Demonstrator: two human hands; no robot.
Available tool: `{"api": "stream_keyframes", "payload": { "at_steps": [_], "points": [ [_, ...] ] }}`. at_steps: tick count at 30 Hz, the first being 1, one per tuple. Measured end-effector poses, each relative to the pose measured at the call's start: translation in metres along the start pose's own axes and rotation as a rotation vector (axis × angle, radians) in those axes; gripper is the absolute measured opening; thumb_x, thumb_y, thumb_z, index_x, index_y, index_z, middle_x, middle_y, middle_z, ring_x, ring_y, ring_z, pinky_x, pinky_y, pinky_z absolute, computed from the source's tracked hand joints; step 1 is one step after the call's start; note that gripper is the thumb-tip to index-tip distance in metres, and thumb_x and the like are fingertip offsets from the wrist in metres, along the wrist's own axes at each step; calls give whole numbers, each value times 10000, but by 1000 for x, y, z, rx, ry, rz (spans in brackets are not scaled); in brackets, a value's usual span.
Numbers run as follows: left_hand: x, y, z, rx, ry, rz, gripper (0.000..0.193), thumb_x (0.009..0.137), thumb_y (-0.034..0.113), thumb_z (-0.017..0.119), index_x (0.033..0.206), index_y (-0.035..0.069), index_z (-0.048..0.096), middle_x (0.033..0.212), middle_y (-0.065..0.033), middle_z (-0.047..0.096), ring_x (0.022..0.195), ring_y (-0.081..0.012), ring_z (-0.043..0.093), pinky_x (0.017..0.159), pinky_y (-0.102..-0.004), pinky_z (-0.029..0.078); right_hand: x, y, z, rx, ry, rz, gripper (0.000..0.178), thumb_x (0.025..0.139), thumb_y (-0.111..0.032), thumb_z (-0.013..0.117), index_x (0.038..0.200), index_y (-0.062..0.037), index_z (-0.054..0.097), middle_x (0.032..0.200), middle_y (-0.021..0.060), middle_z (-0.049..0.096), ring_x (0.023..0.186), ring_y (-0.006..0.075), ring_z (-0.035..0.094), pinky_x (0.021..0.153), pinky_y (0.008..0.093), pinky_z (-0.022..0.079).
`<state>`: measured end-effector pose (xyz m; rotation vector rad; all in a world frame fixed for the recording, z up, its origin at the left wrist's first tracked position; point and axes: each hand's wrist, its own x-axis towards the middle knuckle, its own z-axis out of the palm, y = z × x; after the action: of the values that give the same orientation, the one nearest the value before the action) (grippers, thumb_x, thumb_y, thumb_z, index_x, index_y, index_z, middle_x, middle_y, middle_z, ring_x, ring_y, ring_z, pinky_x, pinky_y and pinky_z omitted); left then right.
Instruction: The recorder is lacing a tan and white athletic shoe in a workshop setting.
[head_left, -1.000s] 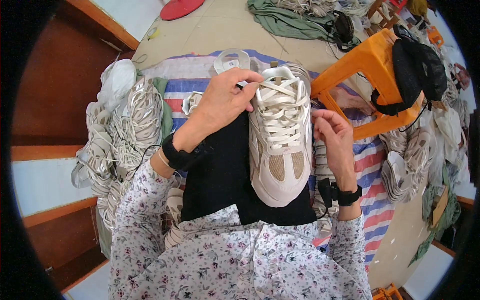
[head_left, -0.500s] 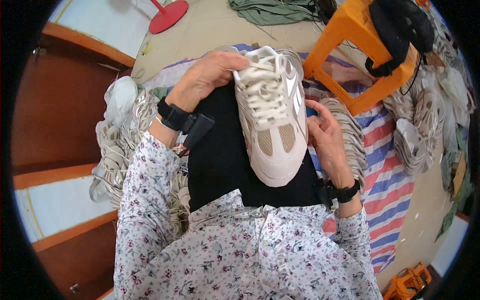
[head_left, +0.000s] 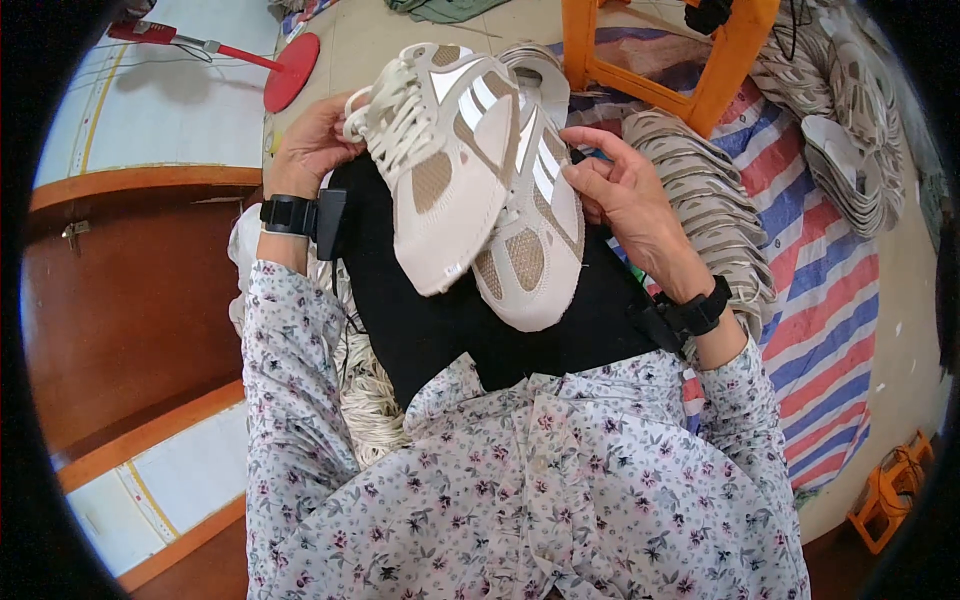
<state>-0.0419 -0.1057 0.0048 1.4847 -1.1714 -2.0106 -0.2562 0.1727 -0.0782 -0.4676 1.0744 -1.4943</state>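
A beige and white laced shoe upper point(head_left: 452, 195) hangs tilted over my lap, its toe pointing toward me. My left hand point(head_left: 318, 140) is closed on its lace side near the collar; the fingertips are partly hidden. Partly beneath it, to the right, lies a second matching shoe upper point(head_left: 545, 215), with mesh patches and pale side stripes. My right hand point(head_left: 635, 200) is beside this second upper's outer edge, index finger and thumb apart, the other fingers curled. Whether the fingertips touch the edge I cannot tell. Black cloth point(head_left: 390, 320) covers my lap under both uppers.
A row of nested shoe uppers point(head_left: 715, 210) lies to the right on a striped sheet point(head_left: 815, 290). More uppers point(head_left: 850, 150) are stacked farther right. An orange stool point(head_left: 690, 100) stands ahead. Pale laces point(head_left: 365, 390) heap by my left arm, near a brown door point(head_left: 130, 290).
The laced upper has swung left and tilted with my left hand, uncovering the second upper. My right hand remains by the right side. The view has shifted.
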Motion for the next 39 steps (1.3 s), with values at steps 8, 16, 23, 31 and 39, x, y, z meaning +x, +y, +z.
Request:
{"api": "stream_keyframes", "payload": {
  "at_steps": [8,16,23,31,39],
  "points": [
    [-32,-17,20,457,-348,194,366,927,235,663,1235,42,620,864,81,618,680,9,498,613,-137,417,-4,2,4,-25,20,28,412,913,-71,642,1299,-2,516,723,-42,542,602,36,452,531,192,344],
    [-33,-27,18,689,-374,245,326,939,269,641,1192,62,644,838,103,603,609,31,431,505,-131,316,1,2,8,-31,-1,-59,416,927,-78,608,1314,15,486,790,-24,571,625,44,497,546,193,397],
    [-82,0,19,260,-304,469,286,905,159,656,1122,-24,622,920,-34,675,775,-68,643,686,-207,519,17,-13,39,164,23,83,320,954,-168,633,1190,44,584,879,32,635,675,76,570,601,219,465],
    [-78,-32,101,-38,-666,378,246,921,188,672,1091,13,639,988,-23,674,796,-76,647,682,-221,518,107,-32,-68,-58,38,254,317,930,-183,664,1154,33,606,866,44,647,659,94,582,572,239,466],
    [-69,-9,23,821,-303,527,330,909,71,639,1233,19,608,1063,-63,625,760,-108,596,664,-226,498,116,39,-124,-255,51,497,314,903,-201,700,1114,21,631,852,59,661,640,115,597,538,262,466]
  ]
}}
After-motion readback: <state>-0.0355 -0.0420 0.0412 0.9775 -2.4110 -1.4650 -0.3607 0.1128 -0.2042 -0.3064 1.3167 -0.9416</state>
